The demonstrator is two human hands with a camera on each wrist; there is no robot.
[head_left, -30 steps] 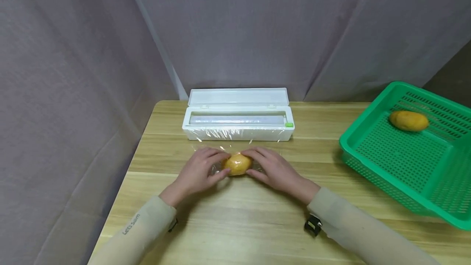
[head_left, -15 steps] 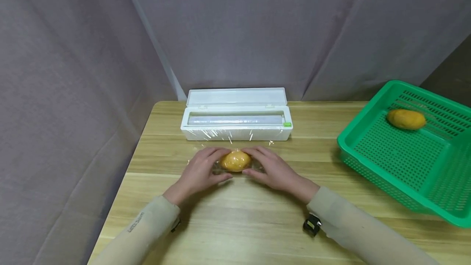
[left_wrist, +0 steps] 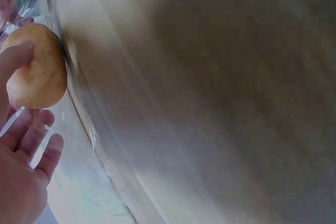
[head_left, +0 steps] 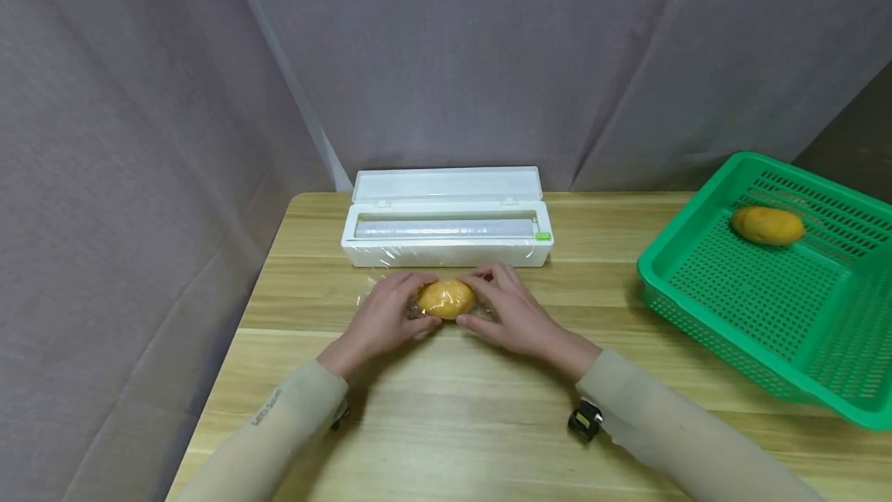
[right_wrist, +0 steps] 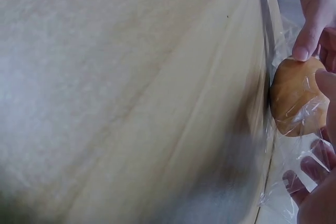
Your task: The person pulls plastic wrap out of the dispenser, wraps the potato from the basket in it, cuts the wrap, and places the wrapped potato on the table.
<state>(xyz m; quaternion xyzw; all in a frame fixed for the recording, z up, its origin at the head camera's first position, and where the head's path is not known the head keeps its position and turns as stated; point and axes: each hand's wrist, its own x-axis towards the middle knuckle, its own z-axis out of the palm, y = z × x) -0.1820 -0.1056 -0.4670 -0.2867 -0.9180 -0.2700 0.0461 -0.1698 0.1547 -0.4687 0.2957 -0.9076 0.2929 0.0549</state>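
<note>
A yellow mango (head_left: 447, 299) lies on its side in clear cling film, in front of the dispenser. My left hand (head_left: 386, 312) holds its left end, thumb in front and fingers behind. At the other end my right hand (head_left: 512, 312) grips it the same way, with the film bunched under the fingers. The left wrist view shows the left thumb pressed on the mango (left_wrist: 42, 72). In the right wrist view, creased cling film (right_wrist: 307, 114) covers part of its skin. The film stretches back toward the white dispenser (head_left: 446, 254).
The dispenser's lid (head_left: 446, 183) stands up at the back, with a film roll (head_left: 446, 228) inside and a green slider (head_left: 543, 236) at its right. A green basket (head_left: 732, 347) on the right holds another mango (head_left: 767, 225). Grey curtains (head_left: 446, 60) hang behind and left of the wooden table (head_left: 446, 424).
The mango and both hands have shifted slightly back toward the dispenser. Film has been gathered in at the sides, and the right fingers have bent over behind the mango.
</note>
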